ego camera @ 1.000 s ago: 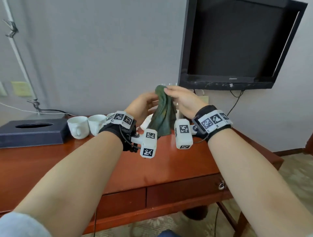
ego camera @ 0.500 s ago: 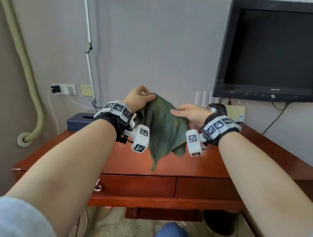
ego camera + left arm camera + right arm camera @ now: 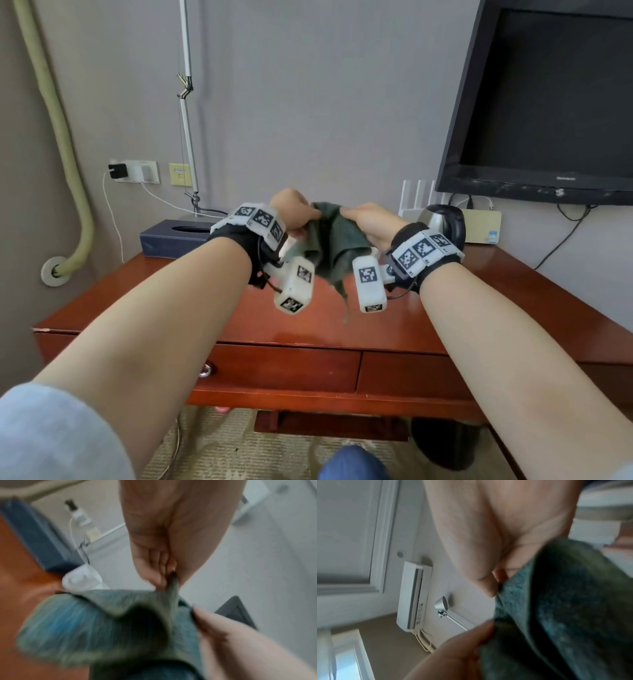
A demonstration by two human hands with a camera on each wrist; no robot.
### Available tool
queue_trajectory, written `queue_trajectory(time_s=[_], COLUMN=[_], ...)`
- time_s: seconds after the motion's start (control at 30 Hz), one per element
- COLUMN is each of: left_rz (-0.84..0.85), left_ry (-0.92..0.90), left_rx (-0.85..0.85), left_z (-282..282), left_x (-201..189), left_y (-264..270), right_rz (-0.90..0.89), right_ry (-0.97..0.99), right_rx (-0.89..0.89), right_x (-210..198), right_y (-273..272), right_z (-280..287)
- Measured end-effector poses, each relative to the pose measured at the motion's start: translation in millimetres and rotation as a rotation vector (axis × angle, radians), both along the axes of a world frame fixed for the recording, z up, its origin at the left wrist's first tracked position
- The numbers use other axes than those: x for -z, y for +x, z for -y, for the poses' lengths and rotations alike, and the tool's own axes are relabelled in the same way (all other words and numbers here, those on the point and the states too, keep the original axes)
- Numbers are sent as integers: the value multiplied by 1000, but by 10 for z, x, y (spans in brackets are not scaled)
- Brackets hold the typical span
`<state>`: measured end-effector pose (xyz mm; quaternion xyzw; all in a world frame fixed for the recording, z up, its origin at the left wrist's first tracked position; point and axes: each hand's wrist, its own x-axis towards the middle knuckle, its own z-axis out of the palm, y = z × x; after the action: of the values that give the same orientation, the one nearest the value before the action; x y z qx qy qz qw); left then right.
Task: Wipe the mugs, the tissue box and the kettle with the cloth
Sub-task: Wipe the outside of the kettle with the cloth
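I see my left hand and right hand both pinching the green cloth, bunched between them above the bench, tissue box at ten o'clock.

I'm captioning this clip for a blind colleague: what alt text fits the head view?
Both hands, left hand and right hand, hold a green cloth bunched between them above a reddish wooden desk. A dark tissue box sits at back left, a kettle at back right under a wall television.
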<state>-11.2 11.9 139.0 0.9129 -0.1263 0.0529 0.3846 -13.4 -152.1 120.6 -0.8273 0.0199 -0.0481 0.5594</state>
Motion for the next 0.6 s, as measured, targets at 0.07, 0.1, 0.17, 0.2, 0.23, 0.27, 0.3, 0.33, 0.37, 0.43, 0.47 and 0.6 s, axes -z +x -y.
queue_trajectory(time_s=[0.07, 0.1, 0.17, 0.2, 0.23, 0.27, 0.3, 0.33, 0.37, 0.43, 0.47, 0.6], left_rz=[-139, -187, -224, -213, -187, -160, -131, -96, -65, -58, -98, -77], left_ry=[-225, -312, -378, -387, -405, -429, -448, -459, -459, -402, -337, -279], left_rx=[154, 199, 265, 294, 307, 311, 304, 287, 265, 262, 281, 211], left_z=[104, 122, 100, 68, 29, -10, -47, -73, -90, -106, -99, -53], left_x=[-47, -78, -100, -93, -74, -51, -31, -14, 0, 38, 71, 228], left_y=[-90, -136, -154, -140, -107, -79, -57, -33, -16, 48, 75, 206], right_rz=[-9, -4, -7, -2, 6, 11, -1, -8, -21, -46, -58, -54], right_ry=[197, 266, 333, 308, 258, 213, 186, 164, 142, 104, 90, -146], right_rx=[-53, -87, -231, -307, -362, -384, -387, -377, -354, -312, -303, -213], right_x=[-26, -40, -35, -20, -17, -1, 0, -8, -21, -52, -54, -18], right_y=[-7, -49, -110, -127, -183, -191, -192, -187, -182, -160, -132, 22], right_z=[-51, -49, -2, 40, 67, 97, 113, 120, 122, 105, 102, 84])
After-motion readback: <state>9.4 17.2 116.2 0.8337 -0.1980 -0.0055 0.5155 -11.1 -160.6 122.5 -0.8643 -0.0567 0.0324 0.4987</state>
